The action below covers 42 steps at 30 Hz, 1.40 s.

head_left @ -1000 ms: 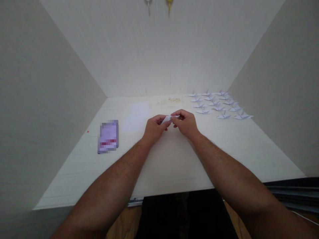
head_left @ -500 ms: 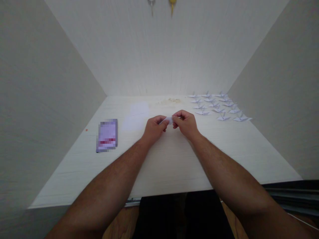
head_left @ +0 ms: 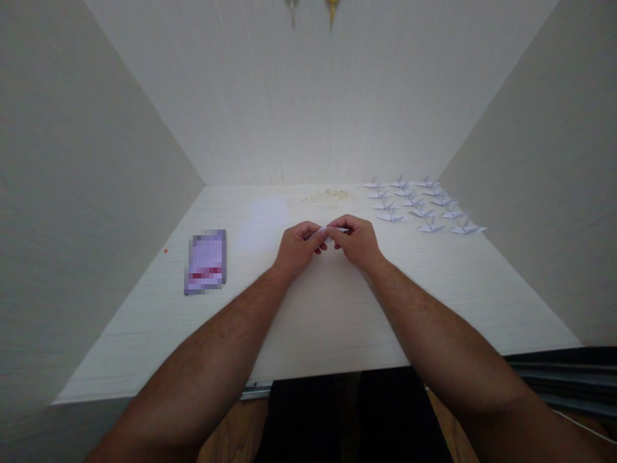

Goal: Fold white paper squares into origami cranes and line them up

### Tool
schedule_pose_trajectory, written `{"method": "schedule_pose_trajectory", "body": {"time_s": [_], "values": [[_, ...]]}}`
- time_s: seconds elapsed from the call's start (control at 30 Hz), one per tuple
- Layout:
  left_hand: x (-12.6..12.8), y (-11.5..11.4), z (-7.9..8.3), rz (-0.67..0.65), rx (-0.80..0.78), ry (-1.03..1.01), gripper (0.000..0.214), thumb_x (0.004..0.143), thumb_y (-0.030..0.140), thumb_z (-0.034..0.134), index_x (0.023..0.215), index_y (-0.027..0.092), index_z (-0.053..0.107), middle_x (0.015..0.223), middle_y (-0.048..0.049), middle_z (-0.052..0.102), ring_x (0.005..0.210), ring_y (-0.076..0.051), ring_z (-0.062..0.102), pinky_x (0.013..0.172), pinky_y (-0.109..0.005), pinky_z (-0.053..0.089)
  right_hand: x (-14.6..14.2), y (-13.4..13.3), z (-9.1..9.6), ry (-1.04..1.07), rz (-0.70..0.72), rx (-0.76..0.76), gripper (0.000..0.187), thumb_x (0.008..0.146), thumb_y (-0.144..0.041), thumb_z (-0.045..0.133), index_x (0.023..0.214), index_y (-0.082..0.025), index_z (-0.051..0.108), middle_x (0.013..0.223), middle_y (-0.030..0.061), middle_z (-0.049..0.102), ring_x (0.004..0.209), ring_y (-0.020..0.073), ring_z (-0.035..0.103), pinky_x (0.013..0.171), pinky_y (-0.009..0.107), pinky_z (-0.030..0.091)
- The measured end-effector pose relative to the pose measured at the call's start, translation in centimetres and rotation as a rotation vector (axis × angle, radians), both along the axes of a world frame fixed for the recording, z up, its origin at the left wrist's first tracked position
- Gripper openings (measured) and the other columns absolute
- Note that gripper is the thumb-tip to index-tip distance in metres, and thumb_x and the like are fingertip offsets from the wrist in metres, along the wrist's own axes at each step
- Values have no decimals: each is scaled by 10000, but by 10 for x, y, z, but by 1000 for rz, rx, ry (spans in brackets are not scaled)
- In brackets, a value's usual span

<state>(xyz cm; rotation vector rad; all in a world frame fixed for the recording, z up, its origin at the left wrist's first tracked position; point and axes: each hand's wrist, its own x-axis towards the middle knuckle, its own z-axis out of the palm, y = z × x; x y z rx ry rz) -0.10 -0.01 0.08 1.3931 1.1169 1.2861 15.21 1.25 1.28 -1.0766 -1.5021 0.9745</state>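
Sitting left: paper pack (head_left: 205,262), well clear of my hands.
Left hand (head_left: 296,247): pinching folded paper (head_left: 332,230), centre frame.
Right hand (head_left: 359,243): clamped on same piece, close against left.
Risk: uneven pull could tear it or skew the crease.
Right side: paper cranes (head_left: 421,207); my forearm could scatter them.

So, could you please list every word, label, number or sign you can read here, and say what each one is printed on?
No text can be read anywhere.
Purple packet: its face is blurred into blocks, with a red band across it; unreadable.
Folded white paper, pinched between the left hand and the right hand: no print shows.
Paper cranes and loose sheet: plain, no marks visible.
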Motion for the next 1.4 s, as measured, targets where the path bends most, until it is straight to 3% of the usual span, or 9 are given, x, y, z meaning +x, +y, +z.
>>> {"method": "schedule_pose_trajectory", "body": {"time_s": [0.23, 0.43, 1.2, 1.4], "values": [[-2, 3, -2, 69, -28, -83, 305, 734, 432, 759, 773, 150, 650, 599, -18, 654, 512, -106, 572, 503, -231, 457, 0, 0, -1, 67, 67, -45, 266, 672, -384, 770, 801, -175, 668, 625, -18, 660, 492, 97, 574, 454, 224, 480], [-1, 7, -5, 72, -87, -248, 283, 704, 379, 774, 762, 155, 611, 587, -3, 636, 526, -113, 587, 497, -230, 457, -2, 2, -1, 162, 58, -97, 215, 678, -344, 739, 709, -178, 607, 583, -7, 669, 480, 108, 600, 463, 227, 501], [-2, 4, -4, -3, -15, -199, 264, 737, 385, 764, 738, 165, 619, 554, 12, 604, 475, -78, 495, 480, -216, 383, -3, -4, 6, 72, -90, 25, 165, 729, -320, 664, 675, -211, 552, 521, -36, 613, 470, 103, 570, 476, 227, 457], [0, 2, 0, 14, -90, -276, 263, 708, 377, 766, 718, 161, 615, 578, 3, 618, 511, -100, 551, 497, -231, 428, -3, -1, -2, 126, 71, -1, 196, 713, -327, 695, 725, -211, 538, 569, -37, 626, 490, 105, 581, 477, 232, 474]]}}
